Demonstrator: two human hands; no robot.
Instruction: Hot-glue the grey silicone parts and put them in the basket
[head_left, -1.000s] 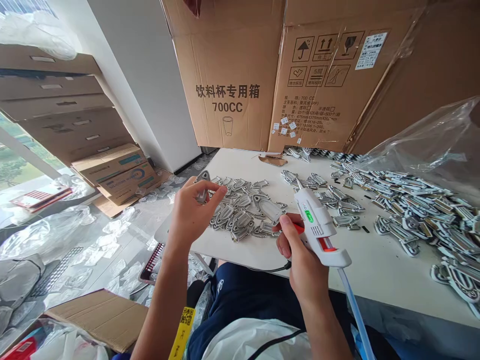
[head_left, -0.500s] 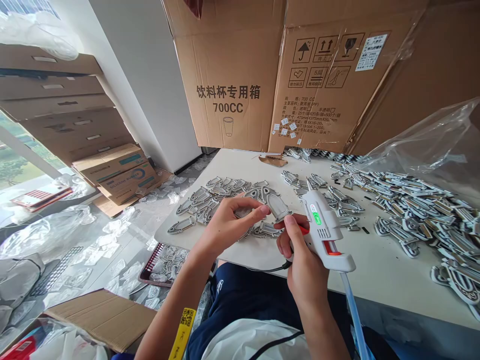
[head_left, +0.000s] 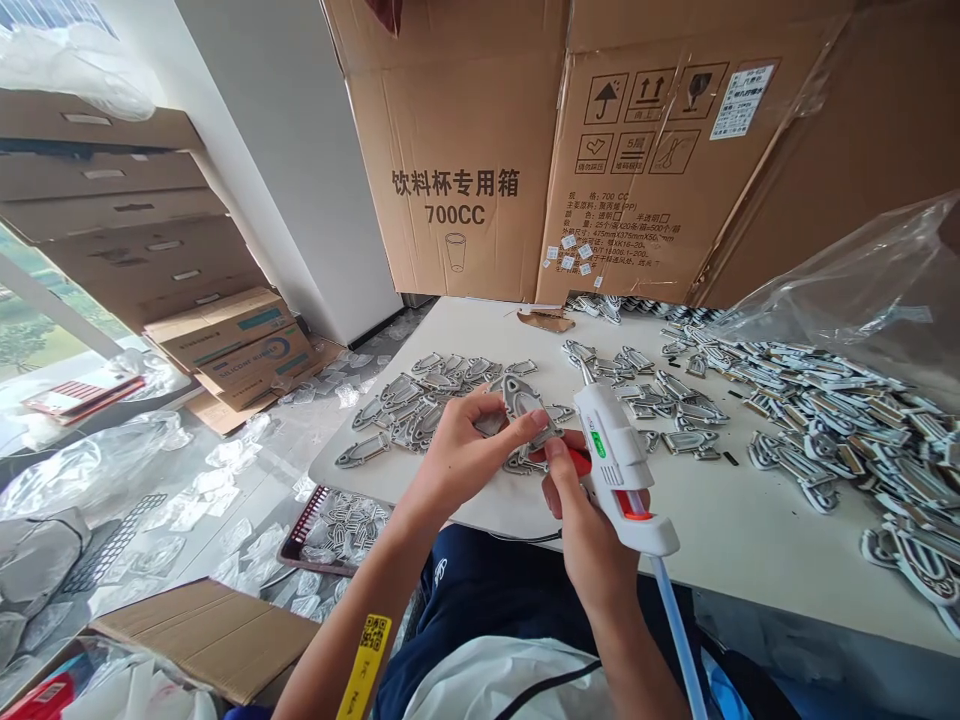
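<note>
Your left hand [head_left: 461,465] pinches grey rubber patch [head_left: 521,398] above counter [head_left: 465,325], grip firm, patch steady. Right hand [head_left: 589,525] wrapped round hot-glue gun [head_left: 615,450], nozzle [head_left: 583,370] angled away from patch.

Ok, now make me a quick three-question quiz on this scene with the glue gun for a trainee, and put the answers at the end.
1. Which hand holds the white hot glue gun, and which holds the grey badge-shaped piece?
2. True or false: the yellow QR-code wristband is on the right wrist.
3. Fill in the blank: the carton behind the white table is marked ____.

Key:
1. Right hand holds the gun; left hand holds the piece.
2. False, it is on the left wrist.
3. 700CC.
</note>
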